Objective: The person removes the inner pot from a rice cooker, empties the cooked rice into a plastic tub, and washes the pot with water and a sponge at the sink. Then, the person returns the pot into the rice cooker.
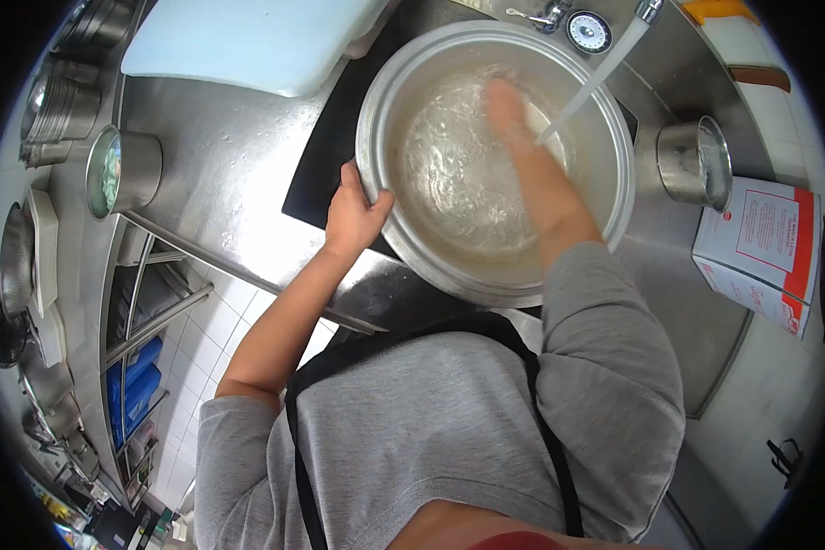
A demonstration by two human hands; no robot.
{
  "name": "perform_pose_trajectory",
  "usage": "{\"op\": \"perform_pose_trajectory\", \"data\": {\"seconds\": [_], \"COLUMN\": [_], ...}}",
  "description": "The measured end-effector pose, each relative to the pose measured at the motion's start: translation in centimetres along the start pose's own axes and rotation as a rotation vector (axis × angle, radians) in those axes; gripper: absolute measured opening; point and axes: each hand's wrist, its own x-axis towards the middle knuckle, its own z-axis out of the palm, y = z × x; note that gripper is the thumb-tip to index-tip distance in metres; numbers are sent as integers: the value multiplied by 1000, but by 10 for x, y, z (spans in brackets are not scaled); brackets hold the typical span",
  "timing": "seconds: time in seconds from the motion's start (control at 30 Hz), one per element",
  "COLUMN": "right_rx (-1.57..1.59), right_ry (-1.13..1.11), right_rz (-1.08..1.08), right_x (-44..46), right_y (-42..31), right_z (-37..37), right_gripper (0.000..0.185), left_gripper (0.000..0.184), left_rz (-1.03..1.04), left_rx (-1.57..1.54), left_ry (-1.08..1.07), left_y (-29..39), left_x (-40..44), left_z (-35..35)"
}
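Observation:
A large round aluminum pot (pixel 373 137) with a wide rim sits over the sink, holding churning water (pixel 458 174). My left hand (pixel 354 213) grips its left rim, thumb on top and fingers around the outer side. Inside the pot, my right hand (pixel 506 105) reaches down into the swirling water near the far wall. Motion and water blur its fingers, so whether it holds anything is hidden. From the faucet (pixel 648 11) a stream of water (pixel 605 69) pours into the pot beside my right forearm.
A light-blue cutting board (pixel 247 41) lies on the steel counter at upper left. A steel pot (pixel 142 170) stands at the counter's left corner. To the right are a small steel pot (pixel 683 163) and a red-and-white box (pixel 761 238). A drain strainer (pixel 588 32) sits behind the pot.

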Motion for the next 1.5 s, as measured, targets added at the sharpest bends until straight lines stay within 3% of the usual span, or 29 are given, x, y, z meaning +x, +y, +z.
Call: {"op": "perform_pose_trajectory", "data": {"seconds": [0.03,0.07,0.1,0.13,0.23,0.27,0.3,0.33,0.37,0.4,0.43,0.47,0.53,0.57,0.67,0.77,0.87,0.93,1.03,1.07,1.1,1.17,1.2,1.23,1.27,1.3,1.37,1.4,1.5], "right_rx": [-437,-440,-758,-617,-402,-321,-407,115,457,657,766,1035,1616,1621,1053,692,333,87,-29,-105,-185,-743,-418,-497,-376,-434,-78,-37,183], "right_ry": [-86,27,-254,-349,-571,-790,-991,-1146,-1254,-1127,-915,-700,-585,-582,-268,-394,111,65,48,233,191,-492,-417,-783,-786,-975,-1234,-1290,-1072], "right_rz": [-160,-183,-322,-146,-39,-65,-434,-358,185,278,119,201,479,481,29,-60,-534,-562,-89,-76,-29,28,138,112,97,-77,-266,-281,-537], "right_x": [4,-26,-42,-64,-150,-169,-191,-204,-213,-222,-222,-218,-184,-179,-180,-173,-124,-73,-13,-10,-11,-39,-81,-106,-144,-167,-194,-194,-144], "right_y": [47,57,69,88,82,88,96,57,-1,-46,-92,-120,-178,-180,-166,-154,-131,-109,-47,-10,32,58,46,63,56,52,5,-36,-124], "right_z": [5,-26,-50,-51,-72,-52,-18,-37,-52,-44,-35,3,-37,-28,-3,1,51,39,15,15,21,-23,-66,-59,-65,-49,-40,-34,-44], "right_gripper": [17,16,16,17,20,22,24,29,33,35,37,38,38,38,27,22,23,25,26,19,14,31,38,38,32,33,36,33,27], "left_gripper": [51,51,51,50,48,48,49,49,49,49,49,51,52,53,55,58,59,59,59,59,59,60,63,63,64,64,63,62,61], "left_rz": [-10,-38,-44,-61,-72,-66,-56,-52,-37,-25,-27,-35,-42,-30,-14,-18,3,7,70,63,70,-19,-28,-32,-20,-6,23,3,45], "left_rx": [4,8,3,4,13,21,28,26,20,13,9,3,8,-15,-40,-12,-35,-56,-121,-89,-95,-85,-67,-72,-61,-48,-58,-55,-57], "left_ry": [-11,-34,-34,-33,-39,-30,-18,-20,-28,-32,-27,-18,-13,14,37,57,57,77,97,105,110,64,54,52,68,80,97,90,105], "left_y": [-1,3,5,6,2,1,1,0,-2,-3,-2,0,2,3,2,2,3,5,-2,0,2,4,4,2,1,0,0,2,1], "left_x": [-1,0,0,0,0,0,1,1,1,1,0,0,-1,-1,0,0,-1,-2,0,-1,-3,-2,-1,-3,-1,-1,-1,-2,-2], "left_z": [1,-2,-2,-3,-1,-1,-1,0,0,0,0,-1,-1,-2,0,-1,-2,-3,1,1,0,-3,-3,-3,-1,0,1,0,0]}}
